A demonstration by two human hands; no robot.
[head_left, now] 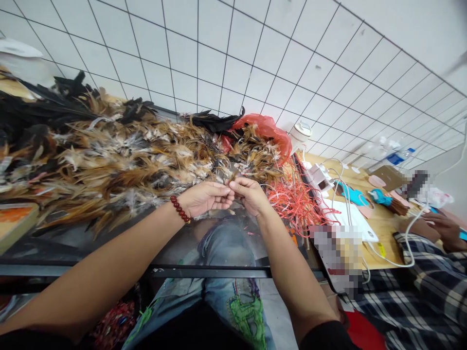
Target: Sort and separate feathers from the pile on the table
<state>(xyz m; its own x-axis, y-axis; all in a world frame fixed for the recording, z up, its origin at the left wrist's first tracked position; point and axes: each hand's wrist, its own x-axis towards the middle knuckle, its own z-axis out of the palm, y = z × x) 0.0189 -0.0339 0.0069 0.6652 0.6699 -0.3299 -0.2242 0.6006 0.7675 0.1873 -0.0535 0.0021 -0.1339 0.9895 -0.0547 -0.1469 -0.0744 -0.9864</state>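
Observation:
My left hand (206, 197) and my right hand (250, 193) meet at the middle of a glass table top (91, 243). Both pinch the same small bunch of brown feathers (233, 176), whose tips stick up between the fingers. A bracelet of dark red beads (180, 209) circles my left wrist. Just beyond my hands lies a large heap of brown, tan and black feathers (109, 155) that covers the left and middle of the table. A tangle of red ties (297, 201) lies right of my right hand.
A red plastic bag (268, 129) lies behind the heap by the white tiled wall. At the right, a wooden table (383, 223) carries white cables, a white cup (301, 133) and small items. Another person's hand (443, 226) and plaid sleeve rest there.

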